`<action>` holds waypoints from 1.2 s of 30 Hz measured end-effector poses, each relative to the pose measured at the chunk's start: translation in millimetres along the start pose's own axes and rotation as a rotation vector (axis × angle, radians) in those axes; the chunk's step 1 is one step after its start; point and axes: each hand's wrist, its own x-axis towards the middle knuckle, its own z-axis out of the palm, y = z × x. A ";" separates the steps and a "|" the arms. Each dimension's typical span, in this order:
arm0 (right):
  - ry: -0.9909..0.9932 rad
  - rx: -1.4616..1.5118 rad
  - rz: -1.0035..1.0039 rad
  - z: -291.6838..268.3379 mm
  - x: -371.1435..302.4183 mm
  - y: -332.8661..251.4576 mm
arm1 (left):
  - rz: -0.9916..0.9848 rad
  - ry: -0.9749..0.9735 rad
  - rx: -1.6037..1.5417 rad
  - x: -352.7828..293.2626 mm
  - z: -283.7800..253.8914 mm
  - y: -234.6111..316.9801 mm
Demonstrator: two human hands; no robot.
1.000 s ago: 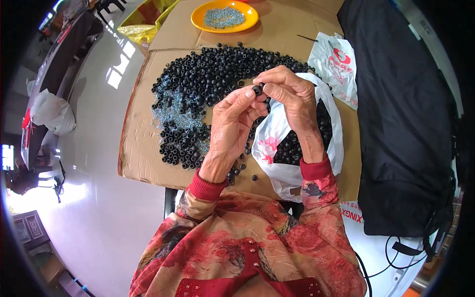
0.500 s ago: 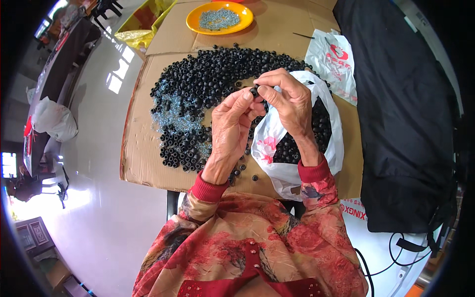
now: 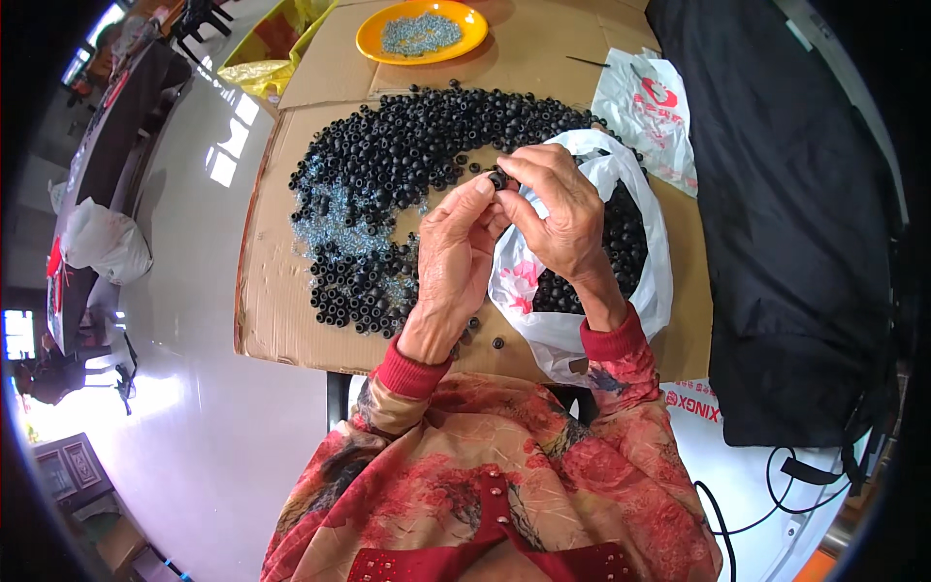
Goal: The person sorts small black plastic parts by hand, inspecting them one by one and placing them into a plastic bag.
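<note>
My left hand (image 3: 458, 238) is closed in a pinch, thumb and forefinger at one side of a small round black piece with a hole (image 3: 497, 180). From the other side my right hand (image 3: 561, 209) pinches the same piece between thumb and fingertips. Whether a smaller part is also between the fingers, I cannot make out. Both hands hover over the cardboard. Beneath my right wrist lies an opened white plastic bag (image 3: 658, 247) filled with more black pieces (image 3: 621, 242). A broad heap of loose black pieces (image 3: 388, 145) curves around beyond my left hand.
Small clear bluish parts (image 3: 339, 228) lie among the heap's left side. An orange plate (image 3: 369, 41) of similar parts stands at the far edge of the cardboard (image 3: 276, 320). A flat white bag (image 3: 645, 116) and black fabric (image 3: 776, 242) are at the right.
The view has shifted slightly. My hands stay together at the black piece, their fingers a little rearranged, and its holed face now shows more.
</note>
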 end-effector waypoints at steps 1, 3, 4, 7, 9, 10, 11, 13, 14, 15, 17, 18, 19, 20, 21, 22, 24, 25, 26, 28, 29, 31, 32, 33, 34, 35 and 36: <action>0.006 -0.004 -0.016 -0.5 -1.3 0.7 | 0.006 0.015 -0.001 -0.6 0.8 -1.5; 0.000 -0.010 -0.023 -2.4 -3.5 1.4 | 0.010 0.031 -0.003 -1.4 0.8 -4.4; -0.005 -0.015 -0.032 -3.6 -4.4 1.7 | 0.013 0.022 -0.006 -1.6 0.6 -5.6; -0.007 -0.012 -0.055 -6.2 -9.3 3.7 | 0.009 0.016 -0.006 -3.9 0.7 -10.1; -0.013 -0.018 -0.067 -8.4 -14.1 5.4 | -0.002 0.017 -0.003 -5.3 0.3 -13.6; -0.020 -0.018 -0.085 -8.7 -16.9 6.6 | -0.012 0.014 0.000 -5.4 -2.6 -15.5; -0.020 -0.019 -0.081 -9.6 -18.9 7.7 | -0.023 0.010 0.003 -5.5 -4.1 -17.0; -0.020 -0.054 -0.132 -11.8 -24.1 10.0 | -0.036 -0.001 0.026 -5.4 -4.1 -19.7; -0.037 -0.066 -0.136 -13.7 -24.9 11.3 | -0.046 -0.014 0.048 -4.9 -5.3 -21.7; -0.054 -0.078 -0.140 -15.1 -25.7 13.9 | -0.065 -0.009 0.082 -2.1 -8.3 -23.8; -0.089 -0.076 -0.088 -19.0 -29.8 19.5 | -0.098 0.011 0.230 2.8 -9.2 -21.7; -0.114 -0.089 -0.048 -23.1 -33.7 19.8 | -0.032 0.029 0.336 4.3 -11.2 -17.5; -0.124 -0.128 -0.003 -27.6 -40.5 19.5 | 0.010 0.070 0.365 6.5 -15.2 -9.8; -0.159 -0.196 0.036 -33.7 -51.7 21.8 | 0.052 0.111 0.396 7.9 -22.5 1.2; -0.194 -0.264 0.074 -40.8 -64.9 25.4 | 0.088 0.120 0.360 10.1 -35.6 9.8; -0.211 -0.317 0.110 -47.9 -76.1 26.3 | 0.094 0.143 0.343 10.6 -44.2 18.4; -0.291 -0.430 0.161 -59.9 -95.5 24.1 | 0.117 0.188 0.332 7.9 -53.2 31.2; -0.318 -0.483 0.188 -63.1 -105.0 24.7 | 0.122 0.192 0.329 6.3 -55.8 35.4; -0.323 -0.479 0.182 -68.5 -108.4 22.6 | 0.118 0.188 0.302 5.5 -58.2 38.8; -0.433 -0.565 0.274 -75.2 -111.8 18.3 | 0.119 0.187 0.275 3.5 -61.0 42.4; -0.409 -0.547 0.285 -73.8 -110.5 17.1 | 0.117 0.181 0.293 2.3 -62.1 43.4; -0.386 -0.469 0.227 -60.0 -98.3 15.7 | 0.121 0.180 0.312 -0.6 -62.7 45.5; -0.364 -0.405 0.174 -49.1 -87.8 11.9 | 0.124 0.183 0.305 -2.0 -63.4 47.5; -0.389 -0.385 0.146 -34.4 -76.4 6.2 | 0.128 0.189 0.298 -3.7 -64.6 50.3; -0.411 -0.303 0.094 -17.8 -70.0 7.4 | 0.134 0.190 0.297 -4.8 -64.9 53.0; -0.431 -0.224 0.046 -1.7 -66.8 12.4 | 0.140 0.189 0.275 -4.7 -64.8 54.6; -0.447 -0.212 0.025 15.4 -66.0 20.1 | 0.147 0.189 0.252 -4.6 -64.9 57.0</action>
